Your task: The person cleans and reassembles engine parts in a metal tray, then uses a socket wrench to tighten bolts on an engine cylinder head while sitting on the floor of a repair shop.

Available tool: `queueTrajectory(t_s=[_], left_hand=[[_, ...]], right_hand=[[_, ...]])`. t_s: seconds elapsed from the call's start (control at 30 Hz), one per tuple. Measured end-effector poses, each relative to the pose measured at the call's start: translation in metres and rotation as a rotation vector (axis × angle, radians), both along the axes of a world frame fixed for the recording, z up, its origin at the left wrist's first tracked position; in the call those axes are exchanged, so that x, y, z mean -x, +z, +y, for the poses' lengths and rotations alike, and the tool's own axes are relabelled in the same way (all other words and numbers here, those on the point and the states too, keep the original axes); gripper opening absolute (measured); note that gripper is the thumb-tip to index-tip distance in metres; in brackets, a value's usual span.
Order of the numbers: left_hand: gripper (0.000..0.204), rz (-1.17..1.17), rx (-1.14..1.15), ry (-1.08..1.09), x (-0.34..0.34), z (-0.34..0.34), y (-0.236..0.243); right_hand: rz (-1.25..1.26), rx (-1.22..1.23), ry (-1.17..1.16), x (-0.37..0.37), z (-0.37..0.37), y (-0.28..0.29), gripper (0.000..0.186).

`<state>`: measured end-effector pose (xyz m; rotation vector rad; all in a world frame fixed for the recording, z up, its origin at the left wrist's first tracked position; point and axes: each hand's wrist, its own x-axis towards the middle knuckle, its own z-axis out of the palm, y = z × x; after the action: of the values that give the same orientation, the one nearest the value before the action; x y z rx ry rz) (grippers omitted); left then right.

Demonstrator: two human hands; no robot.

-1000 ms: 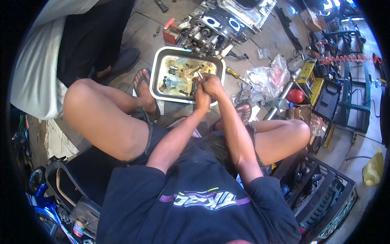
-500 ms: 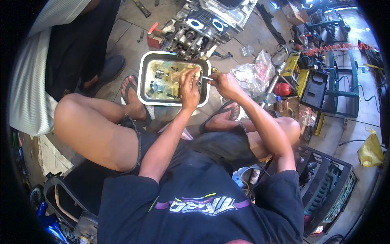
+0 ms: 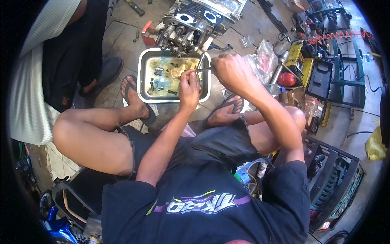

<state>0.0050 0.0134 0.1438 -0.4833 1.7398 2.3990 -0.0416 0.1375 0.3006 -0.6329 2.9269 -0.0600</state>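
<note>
A white-rimmed metal tray (image 3: 142,90) with a shallow pool of yellowish liquid lies before me. Several small dark metal parts (image 3: 159,71) sit in it. Over its right side, my left hand (image 3: 188,90) is closed, thumb and fingers pinched at one end of a thin dark metal rod (image 3: 204,69). My right hand (image 3: 235,72), raised just past the tray's right rim, is closed around the rod's other end. Whatever else the left fingertips hold is hidden. A shiny metal bar (image 3: 200,61) slants across the tray's far right, beside the left fingertips.
An engine block (image 3: 191,28) stands just beyond the tray. A red box (image 3: 150,37) is at its left. On the right are plastic bags (image 3: 265,61), a toolbox (image 3: 319,83) and a red coiled hose (image 3: 339,36). Another person's dark shoe (image 3: 107,71) is at left.
My right hand has risen and turned over, moving slightly right and away from the tray. My left hand stays near its place, its fingers now pinched at the rod's end.
</note>
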Motion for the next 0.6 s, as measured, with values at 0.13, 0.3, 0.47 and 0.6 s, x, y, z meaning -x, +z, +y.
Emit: queueTrajectory(t_s=[0.13,0.3,0.47,0.6], left_hand=[[0.025,0.120,-0.064,0.075,-0.007,-0.004,0.012],[0.027,0.178,-0.082,0.146,-0.001,-0.002,0.034],[0.027,0.156,-0.166,0.186,0.009,0.001,0.028],[0.024,0.169,-0.121,0.173,0.009,0.001,0.034]], right_hand=[[0.163,0.115,0.041,-0.009,-0.011,0.023,0.009],[0.236,0.210,0.063,-0.007,-0.013,0.034,0.010],[0.237,0.324,0.012,0.004,-0.011,0.032,0.017],[0.267,0.295,-0.039,-0.001,-0.004,0.031,0.013]])
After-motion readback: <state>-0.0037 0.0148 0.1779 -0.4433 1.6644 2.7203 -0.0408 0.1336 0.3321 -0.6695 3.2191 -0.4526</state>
